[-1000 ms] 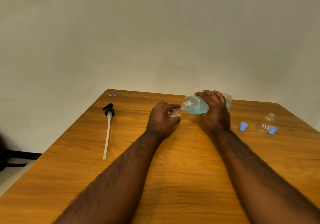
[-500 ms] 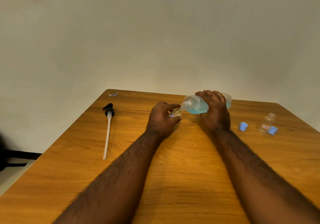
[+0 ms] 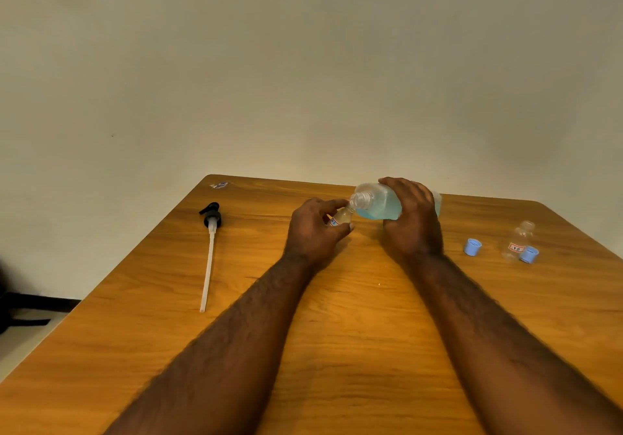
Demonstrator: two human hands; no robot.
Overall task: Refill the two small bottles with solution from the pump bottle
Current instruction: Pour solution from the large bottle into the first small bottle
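Observation:
My right hand [image 3: 413, 222] grips the clear pump bottle [image 3: 379, 202], which holds blue solution and lies tipped on its side with its open threaded neck pointing left. My left hand [image 3: 313, 232] holds a small clear bottle [image 3: 341, 217] with a red-and-white label, its mouth right under the big bottle's neck. The second small bottle [image 3: 519, 240], uncapped and labelled, stands at the right of the wooden table [image 3: 337, 333]. Two blue caps lie there: one cap [image 3: 472, 247] to its left, the other cap [image 3: 528, 254] against its base.
The black pump head with its long white dip tube [image 3: 209, 252] lies on the table's left side. A small scrap [image 3: 219, 185] sits at the far left corner. A plain wall rises behind the table; a dark object lies on the floor at left.

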